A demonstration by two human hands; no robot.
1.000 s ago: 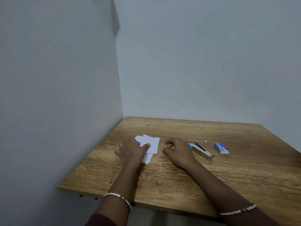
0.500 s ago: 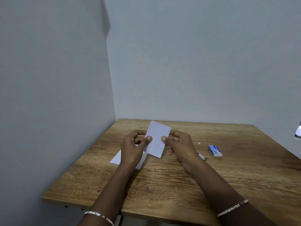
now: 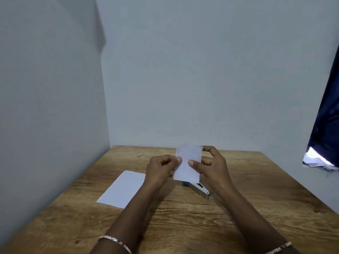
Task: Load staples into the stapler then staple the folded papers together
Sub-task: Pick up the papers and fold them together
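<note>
A small white folded paper (image 3: 187, 163) is held upright above the wood-grain worktop (image 3: 183, 217), pinched on its left edge by the left hand (image 3: 161, 170) and on its right side by the right hand (image 3: 211, 166); on each hand the thumb and fingers (image 3: 190, 162) are clamped on the paper. A second white folded paper (image 3: 122, 191) lies flat on the worktop, left of the left hand and near the side wall. A silver metal stapler with a blue end (image 3: 197, 187) lies on the worktop below the held paper, between the two forearms, partly hidden by the paper. Thin metal bangles (image 3: 114, 241) are seen on both wrists. Dark blue cloth (image 3: 326, 125) is seen at the right frame edge.
</note>
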